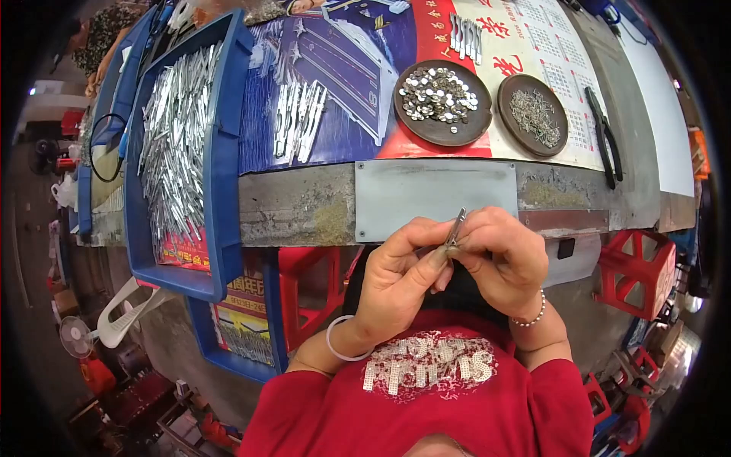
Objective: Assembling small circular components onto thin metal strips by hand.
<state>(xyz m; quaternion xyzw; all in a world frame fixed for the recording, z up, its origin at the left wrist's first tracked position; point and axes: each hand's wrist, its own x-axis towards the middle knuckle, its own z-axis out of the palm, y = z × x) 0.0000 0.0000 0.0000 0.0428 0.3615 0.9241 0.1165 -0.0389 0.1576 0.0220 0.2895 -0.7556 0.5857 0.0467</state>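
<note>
My left hand (407, 266) and my right hand (502, 255) meet in front of my chest, at the table's near edge. Between their pinched fingers and thumbs is a slim silver metal piece (457, 226), its shiny tip pointing up; fingers cover its lower end. Beyond my hands stands a brown dish of small shiny discs (438, 95). Another brown dish, holding tiny metal pins (534, 118), sits to its right. Slim silver metal pieces (299, 122) lie side by side at the left, and a smaller row of similar pieces (466, 38) lies behind the disc dish.
A deep blue bin (228, 152) full of silver pieces stands at the left, with a second blue bin (199, 335) lower down. Black-handled pliers (603, 137) lie at the right. A pale metal plate (435, 199) covers the table edge. Red stools (636, 274) stand below.
</note>
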